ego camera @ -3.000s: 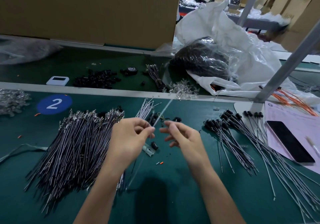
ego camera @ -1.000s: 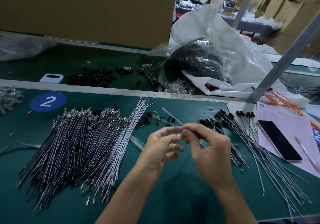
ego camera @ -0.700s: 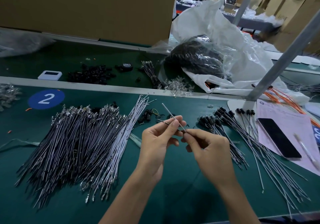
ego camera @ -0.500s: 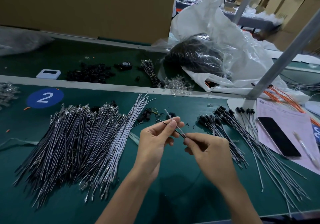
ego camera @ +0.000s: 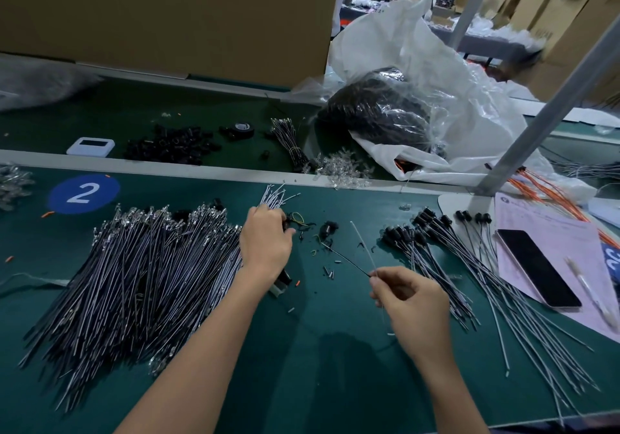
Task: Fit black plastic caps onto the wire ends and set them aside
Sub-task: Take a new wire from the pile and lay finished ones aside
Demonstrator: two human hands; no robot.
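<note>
Right hand (ego camera: 409, 302): pinches wire (ego camera: 349, 262) ends-up, ready for capping.
Left hand (ego camera: 265, 244): among loose caps (ego camera: 327, 228) left of phone (ego camera: 536, 267); grip unclear.

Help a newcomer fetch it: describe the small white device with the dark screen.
Find the blue round sticker marked 2 on the green table. Just beyond it, across the pale strip, the white rectangular device lies left of a heap of black plastic caps. Nothing else there is white and flat.
</note>
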